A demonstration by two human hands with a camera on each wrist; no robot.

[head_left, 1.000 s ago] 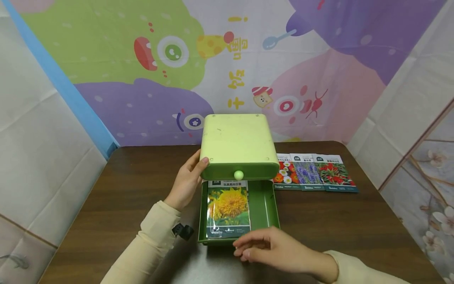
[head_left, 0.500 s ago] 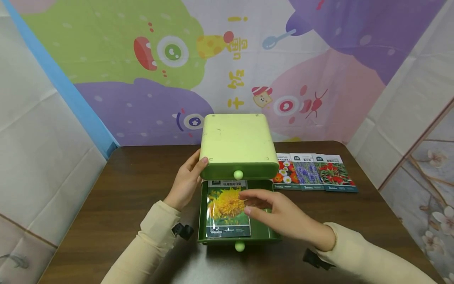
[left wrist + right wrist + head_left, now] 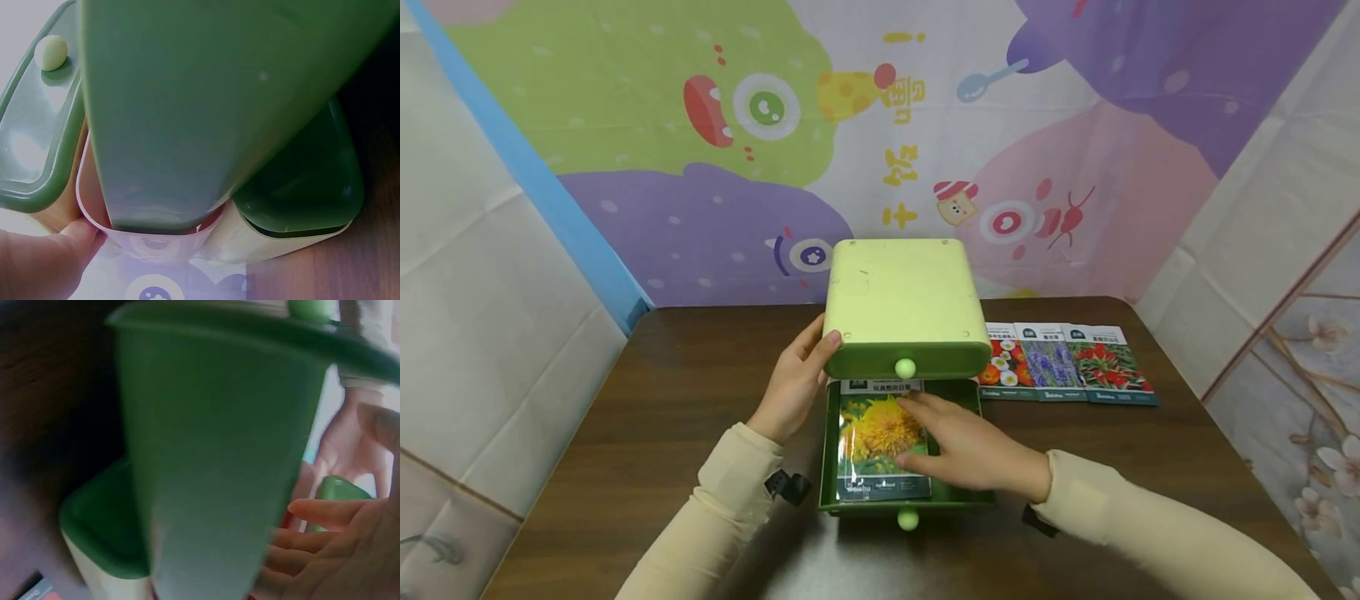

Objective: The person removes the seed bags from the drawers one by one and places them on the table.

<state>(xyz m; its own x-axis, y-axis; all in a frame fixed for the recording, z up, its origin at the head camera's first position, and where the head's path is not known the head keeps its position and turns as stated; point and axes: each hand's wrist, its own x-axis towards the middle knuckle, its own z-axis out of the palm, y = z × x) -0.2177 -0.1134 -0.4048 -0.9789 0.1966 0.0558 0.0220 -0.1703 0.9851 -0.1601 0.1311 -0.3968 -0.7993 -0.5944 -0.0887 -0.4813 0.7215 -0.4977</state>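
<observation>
"Down inside the pulled-out drawer (image 3: 958, 417), what is that hand doing?"

"That's the right hand (image 3: 973, 450). A moment ago it was out in front of the drawer, by the little round knob (image 3: 907, 520). Then it came up over the drawer. Now it lies flat on the sunflower seed packet (image 3: 880, 442), with its fingers straight out, not curled around anything."

"So where is the packet?"

"It lies on the left side of the drawer's floor. It has not moved."

"And the other hand?"

"The left hand (image 3: 793, 379) has stayed put. Its fingers are bent around the left side of the green box (image 3: 902, 300), with the thumb on the front corner, holding it steady."

"What does that tell us?"

"I think the packet is being pressed down flat or about to be slid. Three more packets (image 3: 1063, 362) wait in a row on the table (image 3: 662, 400), just right of the box."
</observation>
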